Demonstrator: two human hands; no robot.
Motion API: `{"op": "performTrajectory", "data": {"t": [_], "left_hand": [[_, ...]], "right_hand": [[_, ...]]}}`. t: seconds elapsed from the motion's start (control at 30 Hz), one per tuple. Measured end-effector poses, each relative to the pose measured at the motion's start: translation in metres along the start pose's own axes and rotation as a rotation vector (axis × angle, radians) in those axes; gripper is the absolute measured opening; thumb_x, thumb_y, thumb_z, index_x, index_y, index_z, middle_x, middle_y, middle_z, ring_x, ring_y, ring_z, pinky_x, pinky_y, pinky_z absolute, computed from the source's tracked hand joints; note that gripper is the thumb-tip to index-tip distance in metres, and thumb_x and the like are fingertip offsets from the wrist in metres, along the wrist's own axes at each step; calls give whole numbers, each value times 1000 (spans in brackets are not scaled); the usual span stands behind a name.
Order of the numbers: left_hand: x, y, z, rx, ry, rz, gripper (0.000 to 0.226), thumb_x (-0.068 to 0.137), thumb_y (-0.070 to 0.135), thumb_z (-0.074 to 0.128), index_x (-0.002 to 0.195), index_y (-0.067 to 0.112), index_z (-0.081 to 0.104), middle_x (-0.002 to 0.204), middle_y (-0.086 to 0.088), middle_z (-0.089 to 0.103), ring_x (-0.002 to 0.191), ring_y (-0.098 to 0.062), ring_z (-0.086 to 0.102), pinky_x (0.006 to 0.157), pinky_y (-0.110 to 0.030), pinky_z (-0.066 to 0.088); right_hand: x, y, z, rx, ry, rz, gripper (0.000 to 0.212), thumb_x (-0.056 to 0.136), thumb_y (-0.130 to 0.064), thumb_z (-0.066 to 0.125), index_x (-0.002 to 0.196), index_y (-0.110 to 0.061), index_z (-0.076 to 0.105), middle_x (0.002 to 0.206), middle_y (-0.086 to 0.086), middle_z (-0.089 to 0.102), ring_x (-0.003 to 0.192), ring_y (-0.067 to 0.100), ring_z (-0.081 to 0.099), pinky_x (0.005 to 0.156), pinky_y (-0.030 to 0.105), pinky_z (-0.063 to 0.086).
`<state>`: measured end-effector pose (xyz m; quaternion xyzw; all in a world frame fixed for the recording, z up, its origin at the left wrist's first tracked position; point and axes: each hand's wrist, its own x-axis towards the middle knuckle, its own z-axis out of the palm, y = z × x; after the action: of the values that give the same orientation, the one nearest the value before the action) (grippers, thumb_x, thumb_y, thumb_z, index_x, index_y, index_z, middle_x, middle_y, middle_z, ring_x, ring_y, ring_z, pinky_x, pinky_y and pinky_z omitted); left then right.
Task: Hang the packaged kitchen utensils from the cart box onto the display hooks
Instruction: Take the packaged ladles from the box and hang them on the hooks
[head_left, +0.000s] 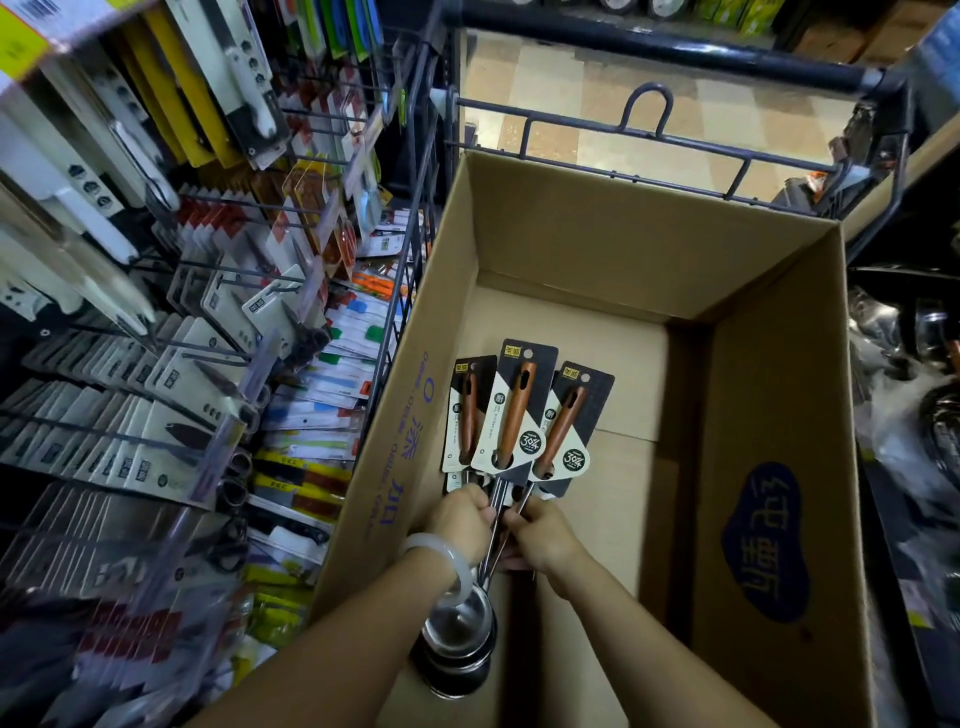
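Observation:
Three packaged ladles (514, 415) with wooden handles on black-and-cream cards fan out inside the open cardboard box (779, 364) in the cart. My left hand (462, 517) and my right hand (540, 535) are both closed around their steel shafts, side by side. The ladles' steel bowls (457, 629) hang below my left wrist, stacked together. The display hooks (223, 280) stand to the left, loaded with carded knives and scissors.
The cart's wire frame (649, 135) and dark handle bar (675, 52) surround the box. Racks of carded kitchen goods (130, 405) fill the left side, close to the box's wall. Dark metal cookware (909, 338) lies at the right.

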<state>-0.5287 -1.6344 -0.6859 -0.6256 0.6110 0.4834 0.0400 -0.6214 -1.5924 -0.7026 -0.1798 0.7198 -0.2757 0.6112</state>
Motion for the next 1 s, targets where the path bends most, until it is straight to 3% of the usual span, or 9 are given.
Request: {"op": "performTrajectory", "data": {"t": [0.1, 0.2, 0.37, 0.47, 0.53, 0.63, 0.7, 0.9, 1.0], "left_hand": [[-5, 1, 0, -117, 2, 4, 9, 92, 6, 40, 87, 12, 45, 94, -13, 63, 84, -23, 56, 80, -30, 47], [-8, 1, -2, -163, -1, 64, 12, 90, 3, 35, 84, 13, 38, 83, -10, 54, 73, -19, 48, 65, -27, 43], [-18, 3, -11, -236, 18, 140, 26, 91, 1, 31, 110, 7, 47, 77, -12, 49, 75, -25, 49, 78, -42, 50], [-27, 3, -17, -233, 57, 175, 21, 94, 7, 29, 105, 8, 47, 78, -12, 46, 75, -22, 46, 77, -47, 49], [-35, 4, -21, -271, 80, 189, 17, 95, 6, 29, 100, 10, 45, 77, -8, 45, 72, -19, 45, 68, -37, 46], [-45, 12, -28, -376, 111, 182, 15, 96, 6, 31, 94, 14, 43, 76, -3, 46, 63, -11, 45, 50, -12, 40], [-51, 19, -33, -387, 131, 186, 15, 95, 5, 32, 97, 15, 44, 81, -6, 51, 66, -12, 50, 45, -7, 39], [-75, 39, -38, -357, 120, 239, 37, 88, -2, 37, 112, 26, 42, 82, -3, 57, 82, -20, 58, 69, -23, 44], [-86, 45, -36, -377, 139, 239, 43, 82, -8, 38, 108, 26, 46, 76, 0, 55, 76, -19, 54, 76, -31, 45]], "right_hand": [[-2, 3, -1, 39, 22, -2, 17, 99, -4, 35, 93, -11, 50, 70, 8, 54, 54, 19, 55, 40, 23, 51], [-3, 6, -2, 42, 34, 3, 15, 100, -6, 34, 95, -10, 49, 70, 6, 55, 47, 13, 58, 37, 20, 50], [-12, 2, -1, 43, 38, -48, 26, 99, -5, 33, 80, -15, 48, 76, 12, 55, 50, 15, 56, 41, 22, 52], [-21, -10, -4, 6, 65, -122, 21, 99, -7, 35, 83, -13, 47, 81, 15, 54, 63, 23, 54, 60, 36, 54], [-27, -22, -11, 32, 97, -177, 16, 99, -7, 35, 88, -9, 47, 84, 19, 53, 69, 25, 53, 65, 40, 50], [-35, -36, -27, 42, 144, -221, 14, 100, -11, 36, 94, -6, 47, 79, 16, 50, 64, 23, 50, 47, 24, 44], [-40, -41, -37, 44, 149, -240, 16, 100, -12, 36, 92, -7, 48, 74, 12, 51, 61, 21, 49, 49, 25, 43], [-66, -48, -42, 61, 122, -311, 22, 100, -6, 35, 81, -8, 46, 64, 9, 47, 53, 19, 45, 51, 26, 42], [-73, -50, -43, -5, 137, -362, 17, 100, -7, 35, 88, -3, 47, 66, 10, 51, 59, 24, 50, 59, 33, 48]]}}
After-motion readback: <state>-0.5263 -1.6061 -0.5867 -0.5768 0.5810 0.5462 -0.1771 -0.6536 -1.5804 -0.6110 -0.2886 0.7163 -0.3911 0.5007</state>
